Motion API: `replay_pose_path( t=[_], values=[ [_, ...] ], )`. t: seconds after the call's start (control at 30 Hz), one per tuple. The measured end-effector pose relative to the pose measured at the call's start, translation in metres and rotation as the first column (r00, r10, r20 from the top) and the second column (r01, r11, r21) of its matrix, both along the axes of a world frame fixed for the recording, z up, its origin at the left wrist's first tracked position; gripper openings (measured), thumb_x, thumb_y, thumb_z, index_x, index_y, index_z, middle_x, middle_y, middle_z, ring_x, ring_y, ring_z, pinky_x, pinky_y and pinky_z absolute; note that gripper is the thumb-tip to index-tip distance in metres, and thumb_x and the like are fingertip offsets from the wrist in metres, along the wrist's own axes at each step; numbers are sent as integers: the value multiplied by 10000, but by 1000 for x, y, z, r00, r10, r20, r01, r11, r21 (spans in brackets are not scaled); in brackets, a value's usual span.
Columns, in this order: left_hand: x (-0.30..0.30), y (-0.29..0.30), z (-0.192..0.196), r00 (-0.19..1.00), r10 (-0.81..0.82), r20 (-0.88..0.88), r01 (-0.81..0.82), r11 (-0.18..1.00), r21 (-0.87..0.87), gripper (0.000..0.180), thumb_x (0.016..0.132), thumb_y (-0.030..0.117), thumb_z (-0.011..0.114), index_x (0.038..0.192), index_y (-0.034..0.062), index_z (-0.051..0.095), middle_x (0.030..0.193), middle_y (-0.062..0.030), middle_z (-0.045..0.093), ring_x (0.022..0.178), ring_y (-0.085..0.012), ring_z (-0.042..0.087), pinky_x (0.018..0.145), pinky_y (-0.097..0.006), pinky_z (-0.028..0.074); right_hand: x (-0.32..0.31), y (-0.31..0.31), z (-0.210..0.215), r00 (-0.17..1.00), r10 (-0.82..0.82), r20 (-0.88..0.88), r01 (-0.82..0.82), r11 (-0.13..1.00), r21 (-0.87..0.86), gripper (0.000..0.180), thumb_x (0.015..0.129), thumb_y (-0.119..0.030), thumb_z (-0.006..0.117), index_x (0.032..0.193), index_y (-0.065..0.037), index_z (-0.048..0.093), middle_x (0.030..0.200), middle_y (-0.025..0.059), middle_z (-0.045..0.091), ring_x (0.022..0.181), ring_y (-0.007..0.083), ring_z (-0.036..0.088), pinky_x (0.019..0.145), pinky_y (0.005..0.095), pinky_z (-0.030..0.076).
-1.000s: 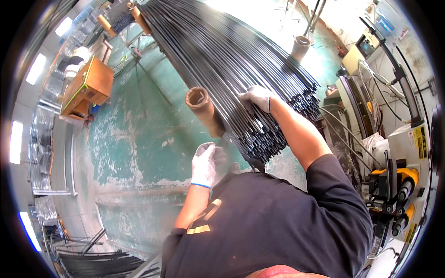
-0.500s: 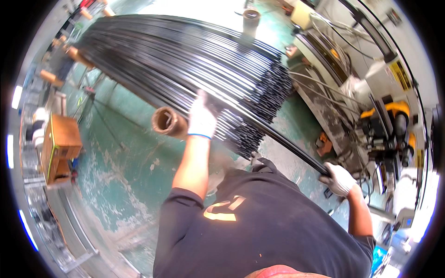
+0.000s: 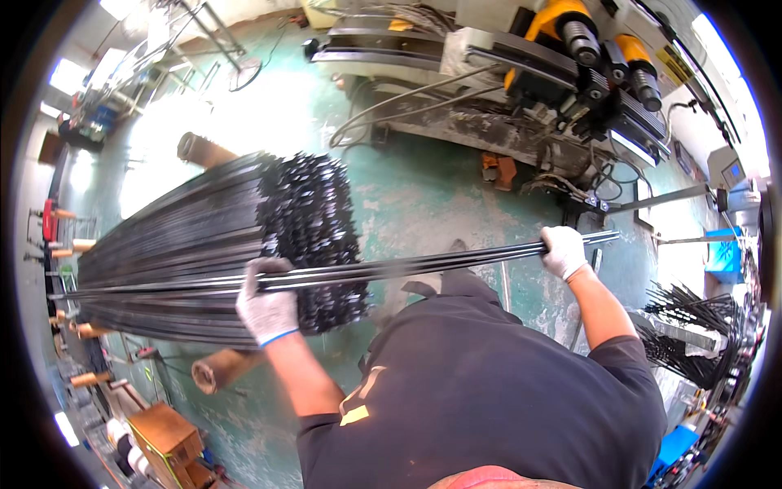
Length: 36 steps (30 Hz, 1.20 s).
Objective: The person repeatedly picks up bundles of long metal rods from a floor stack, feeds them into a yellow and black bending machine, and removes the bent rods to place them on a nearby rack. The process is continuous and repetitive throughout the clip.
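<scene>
A few long, thin black rods [image 3: 440, 265] stretch nearly level across my front. My left hand [image 3: 267, 303], in a white glove with a blue cuff edge, is closed around them beside the stack's near end. My gloved right hand [image 3: 564, 253] grips them close to their right end, which sticks out a little past the fingers. Under and beyond the held rods lies a large stack of black rods [image 3: 187, 212], its cut ends facing right. The rods' far left end runs out over the stack.
Cardboard tubes [image 3: 204, 151] [image 3: 213, 372] show at both sides of the stack. A machine with yellow-and-black motors [image 3: 562, 33] and loose cables stands ahead. A wooden cabinet [image 3: 167, 432] is at lower left. Another bunch of black rods [image 3: 688, 326] sits at right.
My body and view have turned to the right, so the stack now appears farther left. The held rods have swung from slanting to nearly level, lifted clear at their right part.
</scene>
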<state>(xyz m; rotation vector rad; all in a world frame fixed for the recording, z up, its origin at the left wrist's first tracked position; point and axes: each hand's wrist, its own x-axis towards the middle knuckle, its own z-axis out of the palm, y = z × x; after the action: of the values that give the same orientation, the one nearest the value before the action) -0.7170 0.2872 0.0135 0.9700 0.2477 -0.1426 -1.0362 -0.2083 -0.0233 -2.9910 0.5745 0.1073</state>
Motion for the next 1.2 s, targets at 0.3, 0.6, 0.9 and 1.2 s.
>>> replay_pose_path(
  t=[0.3, 0.6, 0.9, 1.2],
  values=[
    [29, -198, 126, 948, -200, 249, 276, 906, -320, 189, 1016, 101, 633, 1182, 23, 589, 1008, -62, 609, 875, -168, 577, 863, -344, 502, -79, -222, -81, -116, -990, 80, 154, 61, 986, 394, 831, 87, 568, 1218, 51, 639, 1192, 196, 702, 1088, 317, 663, 924, 399, 521],
    [88, -359, 122, 808, -505, 303, 568, 803, -178, 283, 993, 144, 653, 1228, -11, 623, 1131, -109, 660, 1140, -292, 612, 1174, -503, 395, 51, -221, -4, -22, -906, -422, -783, -247, 570, 136, 1049, -82, 548, 1124, 21, 595, 1056, 148, 657, 1041, 320, 664, 1026, 523, 569],
    [239, -391, 81, 773, -521, 363, 615, 755, -226, 224, 994, 145, 661, 1153, -10, 624, 1050, -121, 649, 1090, -272, 626, 1151, -464, 434, 84, -293, 25, -409, -876, -255, -658, 89, 748, 177, 937, -179, 777, 1048, -75, 686, 912, 30, 694, 863, 191, 664, 814, 337, 562],
    [313, -504, 3, 858, -513, 10, 507, 845, -172, 315, 1052, 267, 573, 1082, -33, 663, 1046, -160, 695, 1057, -329, 663, 1023, -475, 536, 188, -339, 59, -540, -819, 195, -120, 305, 945, 360, 1018, -100, 545, 1356, 3, 613, 1307, 153, 668, 1206, 302, 627, 1050, 380, 482]
  ],
)
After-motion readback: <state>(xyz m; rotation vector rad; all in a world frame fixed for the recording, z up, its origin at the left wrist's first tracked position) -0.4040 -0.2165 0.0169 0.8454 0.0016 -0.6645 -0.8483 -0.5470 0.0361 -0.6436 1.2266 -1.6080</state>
